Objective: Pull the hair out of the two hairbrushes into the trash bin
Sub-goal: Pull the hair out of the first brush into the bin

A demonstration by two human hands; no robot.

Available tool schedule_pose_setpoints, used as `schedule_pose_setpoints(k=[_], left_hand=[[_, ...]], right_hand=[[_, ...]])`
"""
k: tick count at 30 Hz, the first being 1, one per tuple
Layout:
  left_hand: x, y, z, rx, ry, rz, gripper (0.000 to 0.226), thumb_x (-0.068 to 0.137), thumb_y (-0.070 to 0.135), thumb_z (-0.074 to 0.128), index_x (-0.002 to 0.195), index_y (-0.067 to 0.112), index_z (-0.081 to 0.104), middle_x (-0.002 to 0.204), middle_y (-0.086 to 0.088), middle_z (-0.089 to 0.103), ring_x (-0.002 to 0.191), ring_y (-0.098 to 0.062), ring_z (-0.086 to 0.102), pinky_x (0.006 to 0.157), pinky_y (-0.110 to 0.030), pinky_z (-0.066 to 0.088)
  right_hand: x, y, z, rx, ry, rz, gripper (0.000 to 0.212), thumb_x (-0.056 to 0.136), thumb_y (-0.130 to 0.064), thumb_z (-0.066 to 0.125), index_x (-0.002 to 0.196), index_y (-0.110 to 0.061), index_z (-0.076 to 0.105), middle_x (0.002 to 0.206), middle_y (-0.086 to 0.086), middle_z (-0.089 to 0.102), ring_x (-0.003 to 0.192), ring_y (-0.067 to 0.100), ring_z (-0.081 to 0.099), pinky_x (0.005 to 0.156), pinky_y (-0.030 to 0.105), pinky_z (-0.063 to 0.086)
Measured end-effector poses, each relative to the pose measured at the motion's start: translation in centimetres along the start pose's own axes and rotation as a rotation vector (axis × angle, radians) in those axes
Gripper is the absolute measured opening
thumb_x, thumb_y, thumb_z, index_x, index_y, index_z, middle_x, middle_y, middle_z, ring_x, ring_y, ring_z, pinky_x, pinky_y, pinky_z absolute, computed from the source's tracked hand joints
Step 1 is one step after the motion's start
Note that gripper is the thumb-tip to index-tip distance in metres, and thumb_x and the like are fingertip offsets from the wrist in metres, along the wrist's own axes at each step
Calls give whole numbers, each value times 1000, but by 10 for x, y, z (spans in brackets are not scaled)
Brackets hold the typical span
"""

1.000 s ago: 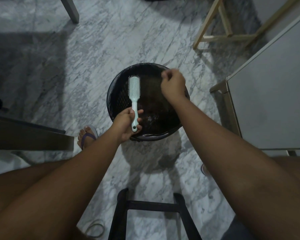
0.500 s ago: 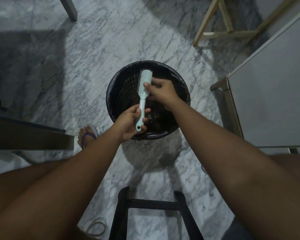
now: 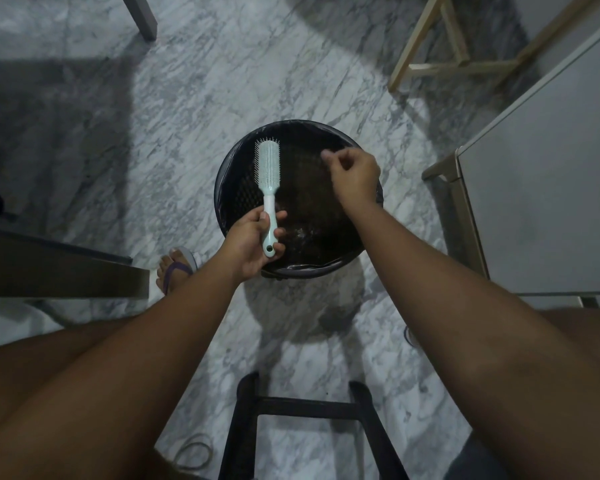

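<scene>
The task looks to be in its middle stretch: one pale green hairbrush [image 3: 268, 188] is being cleaned over the trash bin [image 3: 293, 124], and a second brush is nowhere in view, so whether it has been done or waits its turn cannot be told. The bristles look mostly pale and free of any obvious clump, which suggests this brush is nearly clean, though fine strands would be too thin to see in this dim light. A brownish mass [image 3: 312, 216] lies at the bottom of the bin's black liner; it may be pulled hair, but that is a guess. The left hand [image 3: 253, 242] grips the brush by its handle, fingers wrapped round it, holding the brush above the bin's left half with the bristle head pointing away from the person. The right hand [image 3: 354, 178] hovers over the bin's right half, apart from the brush and not touching it, its fingers curled with thumb and forefinger drawn together as if pinching; whether any hair sits between them cannot be told
</scene>
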State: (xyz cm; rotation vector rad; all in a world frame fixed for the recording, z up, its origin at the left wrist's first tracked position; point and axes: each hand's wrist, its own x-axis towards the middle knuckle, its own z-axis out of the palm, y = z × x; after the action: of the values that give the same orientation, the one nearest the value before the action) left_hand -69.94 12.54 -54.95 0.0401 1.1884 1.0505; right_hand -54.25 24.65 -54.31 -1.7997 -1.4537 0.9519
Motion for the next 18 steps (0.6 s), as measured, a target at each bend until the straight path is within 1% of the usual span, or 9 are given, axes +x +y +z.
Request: schedule_pose_setpoints(k=[2,3,4,7,9,11,13,15,18], left_hand=[[-1,1,0,0,-7,-6,30,105,14,38,133,12,50,113,-4,60,66,-11,49,48,-23,41],[-2,1,0,1,-12,-8,29,105,14,38,131,12,51,113,-4,60,66,-11,49,48,-23,41],[-2,2,1,3,-21,-8,27,105,14,37,128,13,52,113,-4,60,66,-11,48,48,-22,41],[-3,1,1,18,-41,-6,27,105,14,37,128,12,53,112,-5,59,67,-12,48,48,-22,41],[-3,1,1,39,-49,-11,30,105,14,37,132,10,51,110,-4,59,67,-11,49,49,-22,41],[-2,1,1,59,-57,-18,33,105,15,37,136,8,48,109,-4,59,66,-11,50,49,-23,41],[-2,0,2,66,-68,-24,34,105,15,38,137,8,48,110,-5,59,66,-11,51,49,-23,41],[-2,0,3,69,-84,-32,33,105,14,38,135,9,49,112,-4,60,66,-11,51,49,-23,41],[-3,-1,6,78,-122,-57,30,105,13,38,131,12,51,114,-5,61,66,-11,51,51,-23,41]], right_hand=[[-4,8,0,-304,-278,84,22,88,-22,71,102,-5,73,105,13,73,102,25,68,93,28,50],[-8,10,2,-436,-398,127,30,87,-17,71,115,-5,69,118,14,69,114,28,64,100,28,47],[-10,13,4,-491,-446,140,40,86,-13,70,124,-4,64,126,15,65,120,30,60,105,30,45],[-11,12,7,-386,-384,109,49,83,-2,68,131,-6,60,126,16,65,117,28,63,109,34,46],[-10,7,7,-393,-396,71,46,82,-1,69,126,-8,64,127,12,65,119,24,61,109,26,42],[-10,3,7,-294,-342,80,34,82,-1,69,116,-7,70,113,12,71,108,22,67,98,20,49],[-8,-2,9,-177,-262,74,29,82,-2,66,110,-7,72,103,11,74,98,20,70,93,23,53],[-5,-8,13,-94,-236,111,38,83,-7,65,120,-11,68,112,7,71,105,17,67,98,27,52],[-4,-21,20,228,-320,260,55,91,-25,66,141,-10,50,127,7,64,114,21,64,100,42,53]])
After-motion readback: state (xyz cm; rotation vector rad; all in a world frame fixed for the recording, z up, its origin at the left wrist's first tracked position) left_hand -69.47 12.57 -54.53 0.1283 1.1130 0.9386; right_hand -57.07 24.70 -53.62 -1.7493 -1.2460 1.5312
